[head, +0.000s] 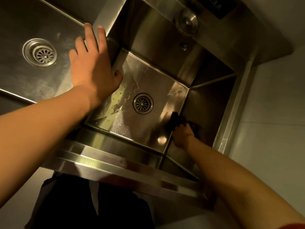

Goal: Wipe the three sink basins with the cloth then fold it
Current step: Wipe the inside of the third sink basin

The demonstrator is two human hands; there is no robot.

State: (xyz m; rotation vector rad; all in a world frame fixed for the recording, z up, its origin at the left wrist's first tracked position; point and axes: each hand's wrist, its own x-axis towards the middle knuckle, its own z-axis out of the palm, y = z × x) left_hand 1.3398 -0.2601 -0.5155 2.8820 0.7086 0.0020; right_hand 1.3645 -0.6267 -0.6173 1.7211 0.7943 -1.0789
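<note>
Wiping right basin (148, 76): right hand (183, 134) grips dark cloth (175, 119) at its right wall, left hand (92, 63) flat-fingered on the divider; next, sweep the wet floor.

Single view, head-worn, wide-angle. Looks steeply down from above the front edge of a steel sink unit, tilted so the counter runs diagonally across the frame. Close range: the right basin (148, 90) fills the centre, a second basin (33, 66) is cut off at left. Both forearms enter from the bottom corners. Wall at right; the person's dark clothing shows below the sink's front edge.
</note>
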